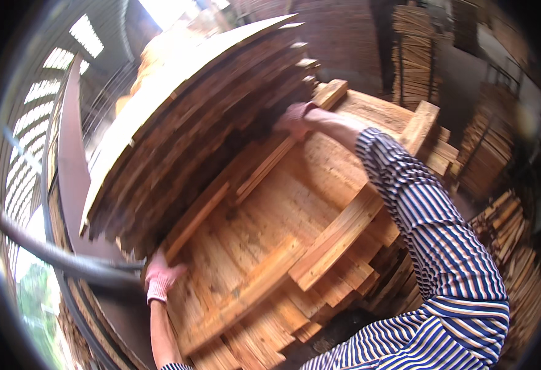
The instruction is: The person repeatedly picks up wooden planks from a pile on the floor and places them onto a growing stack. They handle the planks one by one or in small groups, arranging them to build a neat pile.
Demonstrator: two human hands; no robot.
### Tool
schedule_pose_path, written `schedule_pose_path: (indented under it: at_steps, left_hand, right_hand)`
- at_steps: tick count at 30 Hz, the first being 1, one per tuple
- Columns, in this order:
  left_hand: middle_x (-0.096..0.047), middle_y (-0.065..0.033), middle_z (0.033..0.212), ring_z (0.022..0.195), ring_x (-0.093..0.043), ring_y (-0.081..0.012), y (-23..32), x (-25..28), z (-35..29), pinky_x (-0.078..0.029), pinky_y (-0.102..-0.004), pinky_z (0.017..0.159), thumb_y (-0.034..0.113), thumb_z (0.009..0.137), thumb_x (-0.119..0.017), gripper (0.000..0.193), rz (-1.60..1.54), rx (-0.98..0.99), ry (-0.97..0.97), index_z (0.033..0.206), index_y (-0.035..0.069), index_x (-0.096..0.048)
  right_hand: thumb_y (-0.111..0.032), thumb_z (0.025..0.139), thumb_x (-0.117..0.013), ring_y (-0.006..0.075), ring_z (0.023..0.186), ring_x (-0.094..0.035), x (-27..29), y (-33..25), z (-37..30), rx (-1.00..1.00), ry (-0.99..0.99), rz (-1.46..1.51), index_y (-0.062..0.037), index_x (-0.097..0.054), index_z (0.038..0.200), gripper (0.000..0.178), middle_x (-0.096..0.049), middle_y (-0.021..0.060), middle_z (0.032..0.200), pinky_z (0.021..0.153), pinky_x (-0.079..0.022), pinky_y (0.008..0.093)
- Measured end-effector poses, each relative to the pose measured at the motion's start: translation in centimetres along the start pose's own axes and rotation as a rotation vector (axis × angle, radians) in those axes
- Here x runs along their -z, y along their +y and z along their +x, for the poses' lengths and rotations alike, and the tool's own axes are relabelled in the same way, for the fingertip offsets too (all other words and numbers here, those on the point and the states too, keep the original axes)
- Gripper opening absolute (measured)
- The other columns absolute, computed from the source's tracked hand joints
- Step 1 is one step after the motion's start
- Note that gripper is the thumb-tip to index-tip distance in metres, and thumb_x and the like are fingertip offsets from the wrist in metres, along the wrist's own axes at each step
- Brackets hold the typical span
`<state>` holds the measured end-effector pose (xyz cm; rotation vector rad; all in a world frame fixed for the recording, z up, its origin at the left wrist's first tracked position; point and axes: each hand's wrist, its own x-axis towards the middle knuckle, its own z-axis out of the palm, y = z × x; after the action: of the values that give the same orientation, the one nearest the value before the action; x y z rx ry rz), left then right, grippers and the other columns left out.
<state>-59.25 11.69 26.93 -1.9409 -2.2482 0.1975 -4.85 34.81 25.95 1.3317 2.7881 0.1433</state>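
Note:
My left hand (164, 276), in a pink glove, is at the near left end of a long wooden strip (199, 219). Its fingers close round that end while the thumb sticks out to the right. Farther up, my right hand (294, 120), also gloved in pink, reaches to the far end of the strips, beside a stack of boards. Motion smears its fingers, and the dark gap there hides part of them. A shorter wooden strip (266, 169) lies between the hands. Beneath them spreads a layer of wide, pale brown boards (252, 216).
A tall, blurred stack of boards (190, 117) rises just beyond my hands. Thick crosswise battens (338, 237) lie on the nearer boards, with uneven plank ends jutting toward me. A grey metal pipe (79, 262) crosses at the left. Bundled wood sticks (489, 139) stand at the right.

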Motion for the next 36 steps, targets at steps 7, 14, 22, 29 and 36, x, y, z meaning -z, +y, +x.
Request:
schedule_pose_path:
  at_steps: [7, 14, 22, 29, 36]
  left_hand:
    - [-0.061, -0.0211, 0.133, 0.121, -0.061, -0.0374, -9.9, -6.2, 10.1, -0.053, -0.0427, 0.098, 0.032, 0.069, -0.080, 0.092, 0.217, -0.059, -0.162, 0.148, 0.013, -0.038]
    - [-0.063, -0.0234, 0.125, 0.116, -0.061, -0.0387, -7.5, -5.0, 7.5, -0.050, -0.0403, 0.099, 0.026, 0.077, -0.077, 0.063, 0.138, -0.022, -0.019, 0.133, 0.005, -0.056]
    - [-0.062, -0.0193, 0.129, 0.112, -0.063, -0.0285, -1.7, -3.2, -3.7, -0.049, -0.0387, 0.099, 0.024, 0.090, -0.071, 0.056, -0.600, -0.204, 0.526, 0.137, -0.001, -0.052]
    - [-0.057, -0.0189, 0.136, 0.120, -0.057, -0.0283, 15.4, -3.3, -15.6, -0.045, -0.0388, 0.103, 0.027, 0.093, -0.068, 0.060, -0.713, -0.462, 0.348, 0.141, -0.001, -0.047]
    - [-0.053, -0.0185, 0.142, 0.129, -0.051, -0.0280, 29.2, -14.8, -30.3, -0.042, -0.0390, 0.107, 0.030, 0.095, -0.065, 0.064, -0.892, -0.498, -0.531, 0.146, -0.002, -0.043]
  right_hand:
    - [-0.018, 0.069, -0.073, 0.0354, 0.113, -0.064, -0.4, 3.5, 0.0, -0.119, -0.090, -0.037, -0.0208, -0.060, 0.133, 0.065, -0.068, 0.0119, 0.122, 0.092, -0.054, 0.0452]
    - [-0.021, 0.076, -0.070, 0.0290, 0.101, -0.065, -3.5, 4.9, -0.7, -0.272, 0.114, -0.211, -0.0246, -0.065, 0.121, 0.045, -0.068, 0.0068, 0.110, 0.079, -0.050, 0.0471]
    - [-0.033, 0.089, -0.071, 0.0278, 0.134, -0.048, 2.9, -2.5, -26.6, -0.291, 1.024, -0.329, -0.0275, -0.048, 0.145, 0.061, -0.048, 0.0036, 0.148, 0.110, -0.044, 0.0483]
    - [-0.033, 0.090, -0.067, 0.0274, 0.131, -0.051, -21.9, -10.3, -53.6, -1.180, 0.618, 0.040, -0.0167, -0.051, 0.142, 0.057, -0.049, 0.0122, 0.146, 0.110, -0.046, 0.0447]
    - [-0.036, 0.079, -0.066, 0.0382, 0.112, -0.067, -45.9, -32.1, -70.7, -2.002, -0.400, 1.114, 0.0007, -0.061, 0.122, 0.057, -0.067, 0.0294, 0.117, 0.090, -0.056, 0.0432]
